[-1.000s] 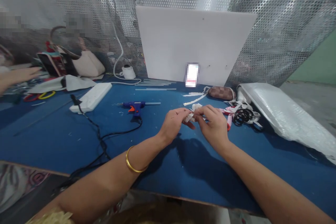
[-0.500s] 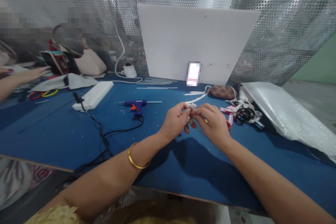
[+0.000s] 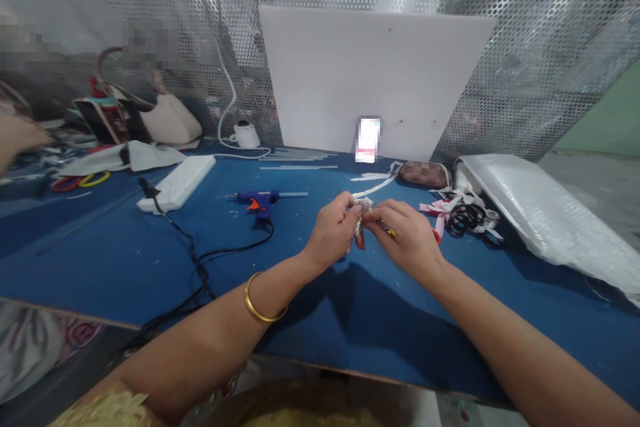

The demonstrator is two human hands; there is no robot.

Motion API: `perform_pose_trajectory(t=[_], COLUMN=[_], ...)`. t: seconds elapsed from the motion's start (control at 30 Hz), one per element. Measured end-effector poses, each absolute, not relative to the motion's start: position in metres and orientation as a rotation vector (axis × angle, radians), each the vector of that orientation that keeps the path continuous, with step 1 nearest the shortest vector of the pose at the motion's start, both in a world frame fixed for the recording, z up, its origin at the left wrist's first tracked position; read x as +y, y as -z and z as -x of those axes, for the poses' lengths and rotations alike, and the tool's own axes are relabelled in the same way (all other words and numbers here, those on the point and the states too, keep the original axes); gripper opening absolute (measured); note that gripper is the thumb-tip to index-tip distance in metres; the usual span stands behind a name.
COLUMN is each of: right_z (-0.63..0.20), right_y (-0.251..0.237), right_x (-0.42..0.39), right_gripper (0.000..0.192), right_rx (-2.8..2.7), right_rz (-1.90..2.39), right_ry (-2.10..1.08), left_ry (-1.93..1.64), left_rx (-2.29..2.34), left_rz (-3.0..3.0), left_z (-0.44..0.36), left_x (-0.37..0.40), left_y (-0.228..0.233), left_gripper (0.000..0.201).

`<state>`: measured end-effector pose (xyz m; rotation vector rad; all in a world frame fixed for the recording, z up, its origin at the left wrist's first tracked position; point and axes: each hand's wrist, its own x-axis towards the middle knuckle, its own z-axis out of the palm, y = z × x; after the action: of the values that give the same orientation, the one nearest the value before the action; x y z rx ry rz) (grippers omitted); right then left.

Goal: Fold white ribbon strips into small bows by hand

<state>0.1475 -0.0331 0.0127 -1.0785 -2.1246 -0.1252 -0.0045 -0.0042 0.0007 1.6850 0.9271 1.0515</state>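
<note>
Over the blue table [image 3: 125,260], my left hand [image 3: 333,232] and my right hand [image 3: 407,238] meet fingertip to fingertip around a small white ribbon piece [image 3: 362,215]. Both hands pinch it, and most of it is hidden by the fingers. A gold bangle [image 3: 260,300] circles my left wrist. A blue glue gun [image 3: 259,200] lies on the table to the left of my hands, its black cord trailing toward the near edge.
A white board [image 3: 370,80] leans on the perforated metal wall. A brown pouch [image 3: 425,175], loose ribbons and black hair bands [image 3: 463,219] lie right of my hands beside a plastic-wrapped pack [image 3: 540,213]. A white power strip [image 3: 177,183], bags and another person's hand [image 3: 17,137] are at left.
My hands drew closer together and slightly up the table, fingers closing tighter on the ribbon piece. The other person's hand at the far left pulled back toward the edge.
</note>
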Motion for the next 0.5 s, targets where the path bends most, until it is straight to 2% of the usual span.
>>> perform_pose_trajectory(t=[0.3,0.43,0.5], right_z=[-0.145,-0.134,-0.13], right_y=[-0.012,-0.003,0.0], right_x=[-0.032,-0.035,-0.036], right_gripper=[0.009,0.012,0.012], right_rx=[-2.201,-2.076,-1.952], right_rz=[1.104,1.141,1.221], right_ry=[0.193,0.326,0.292], left_ry=[-1.035,-1.054,-1.074], left_rx=[0.946,0.944,0.943], left_rz=[-1.738,-1.702,-1.675], left_z=[0.005,0.003,0.003], left_x=[-0.003,-0.004,-0.005], left_y=[0.002,0.002,0.002], left_gripper=[0.025,0.026,0.027])
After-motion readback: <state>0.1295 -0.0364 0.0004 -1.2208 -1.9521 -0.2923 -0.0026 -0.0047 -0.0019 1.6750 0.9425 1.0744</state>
